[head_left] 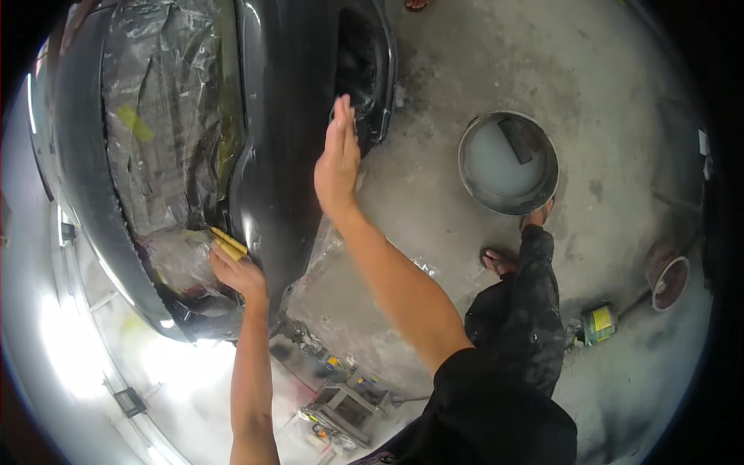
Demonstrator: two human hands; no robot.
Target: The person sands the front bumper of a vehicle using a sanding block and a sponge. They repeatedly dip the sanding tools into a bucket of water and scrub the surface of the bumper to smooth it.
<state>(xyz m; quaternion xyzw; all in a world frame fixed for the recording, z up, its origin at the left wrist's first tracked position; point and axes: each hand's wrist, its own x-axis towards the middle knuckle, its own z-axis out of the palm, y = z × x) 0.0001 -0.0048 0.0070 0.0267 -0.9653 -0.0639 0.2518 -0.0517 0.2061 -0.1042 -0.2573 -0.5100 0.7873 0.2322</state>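
Note:
My left hand [239,277] is closed around a yellow, folded pad-like piece [230,243], perhaps a sponge or sanding pad; its exact kind is unclear. It is at the edge of a car window opening covered with wrinkled clear plastic sheeting [159,116]. Flat and stretched out, my right hand [339,159] is over the side of the dark grey car body [283,147], close to a dark hollow opening [358,58]. Nothing shows in that hand, though its palm side is partly hidden. Whether it touches the panel, I cannot tell.
On the concrete floor by my feet stands a round basin [469,159] of cloudy water with a dark rectangular block [515,141] in it. A reddish bucket [668,283] and a green can [601,324] lie to the right. A small cluttered stand [345,411] is below the car.

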